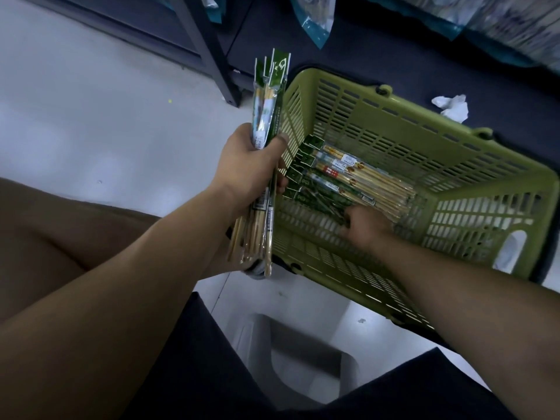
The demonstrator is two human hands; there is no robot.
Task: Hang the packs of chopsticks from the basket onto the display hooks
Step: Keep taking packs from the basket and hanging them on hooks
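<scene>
From the head camera, the left hand in the middle of the frame is closed around a bunch of chopstick packs that stand upright, just left of the green basket. The right hand reaches down into the basket, its fingers touching more packs lying flat on the bottom; I cannot tell if it grips one. The right part of the basket floor is bare. A dark shelf sits behind it, and pale floor fills the left.

Head-worn wide-angle view, looking steeply down, close over basket and floor
</scene>
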